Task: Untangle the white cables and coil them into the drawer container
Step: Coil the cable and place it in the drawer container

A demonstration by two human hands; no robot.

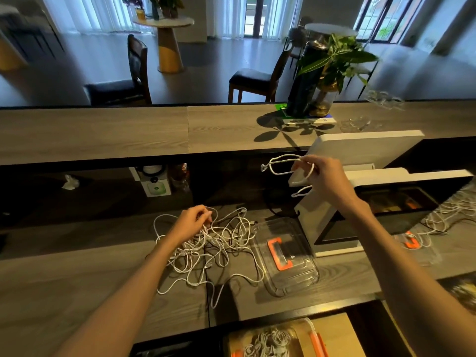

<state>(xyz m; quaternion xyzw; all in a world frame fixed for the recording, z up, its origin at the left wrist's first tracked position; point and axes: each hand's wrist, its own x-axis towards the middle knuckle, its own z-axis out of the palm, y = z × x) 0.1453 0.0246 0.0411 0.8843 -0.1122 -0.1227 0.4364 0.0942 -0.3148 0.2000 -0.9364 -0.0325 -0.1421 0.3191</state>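
A tangled heap of white cables (213, 243) lies on the bench (77, 274) under the left hand (192, 221), which pinches a strand. The right hand (325, 177), raised up and to the right, pinches a half-wound coil (282, 164). A clear drawer container (287, 256) sits between them, nearer the right hand.
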